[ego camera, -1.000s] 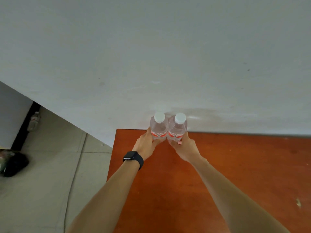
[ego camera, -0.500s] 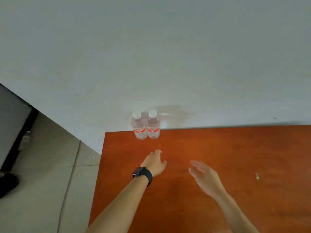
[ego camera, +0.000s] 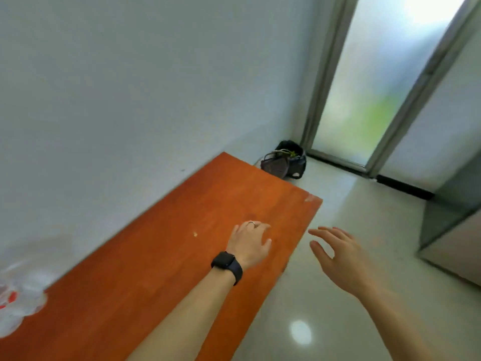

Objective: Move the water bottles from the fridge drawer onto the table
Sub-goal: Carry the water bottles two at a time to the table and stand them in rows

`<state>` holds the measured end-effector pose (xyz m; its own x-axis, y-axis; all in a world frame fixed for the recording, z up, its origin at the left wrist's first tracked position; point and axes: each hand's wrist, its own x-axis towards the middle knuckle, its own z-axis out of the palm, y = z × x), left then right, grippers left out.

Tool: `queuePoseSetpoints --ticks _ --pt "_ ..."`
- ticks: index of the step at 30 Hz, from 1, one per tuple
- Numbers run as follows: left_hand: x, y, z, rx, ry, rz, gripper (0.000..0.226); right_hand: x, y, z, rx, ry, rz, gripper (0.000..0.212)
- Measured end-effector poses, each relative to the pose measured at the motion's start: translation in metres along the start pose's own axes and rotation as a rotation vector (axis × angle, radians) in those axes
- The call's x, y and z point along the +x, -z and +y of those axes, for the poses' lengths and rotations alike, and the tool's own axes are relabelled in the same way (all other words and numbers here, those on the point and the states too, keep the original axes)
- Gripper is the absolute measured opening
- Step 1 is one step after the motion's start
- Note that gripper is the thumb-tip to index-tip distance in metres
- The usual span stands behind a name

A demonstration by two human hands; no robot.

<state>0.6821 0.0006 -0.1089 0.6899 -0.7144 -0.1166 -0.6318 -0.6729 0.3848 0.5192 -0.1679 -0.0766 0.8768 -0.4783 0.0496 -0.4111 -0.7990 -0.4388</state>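
Both hands empty. Left hand (ego camera: pixel 250 242), black smartwatch (ego camera: pixel 227 264) on the wrist and a ring on one finger, hovers palm-down over the orange-brown wooden table (ego camera: pixel 156 269), fingers loosely curled, gripping nothing. Right hand (ego camera: pixel 338 259) hangs off the table's edge over the pale glossy tiled floor (ego camera: pixel 351 256), fingers spread, released.

Clear plastic water bottles with red labels (ego camera: pixel 18 295) show as a motion-blurred smear at the frame's far left, on the table by the white wall (ego camera: pixel 130 87); count and uprightness can't be told here. They lie well apart from both hands, to the person's left, left hand nearer.

Fridge drawer not in view. A grey cabinet-like block (ego camera: pixel 453 225) stands to the right, right hand nearer it; probably the next fetch goes that way, just a guess. Dark bag (ego camera: pixel 286 162) on the floor past the table's far end.
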Motion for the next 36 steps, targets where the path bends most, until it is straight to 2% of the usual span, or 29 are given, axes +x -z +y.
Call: queuePoseSetpoints --ticks 7,13,22,30,36 --pt "0.075 -0.015 0.215 0.071 -0.413 0.075 0.045 -0.066 0.133 0.155 -0.013 -0.284 0.306 0.041" --pt "0.119 -0.033 0.364 0.019 -0.608 0.065 0.046 -0.115 0.207 0.259 0.009 -0.458 0.533 0.038" --pt "0.202 -0.088 0.547 -0.036 -0.835 -0.02 0.045 -0.122 0.285 0.423 -0.015 -0.619 0.633 0.041" --pt "0.313 -0.141 0.709 -0.068 -0.928 -0.118 0.044 -0.084 0.357 0.575 -0.07 -0.753 0.561 0.042" --pt "0.383 -0.179 0.816 -0.08 -0.969 -0.221 0.044 -0.058 0.409 0.676 -0.062 -0.826 0.569 0.044"
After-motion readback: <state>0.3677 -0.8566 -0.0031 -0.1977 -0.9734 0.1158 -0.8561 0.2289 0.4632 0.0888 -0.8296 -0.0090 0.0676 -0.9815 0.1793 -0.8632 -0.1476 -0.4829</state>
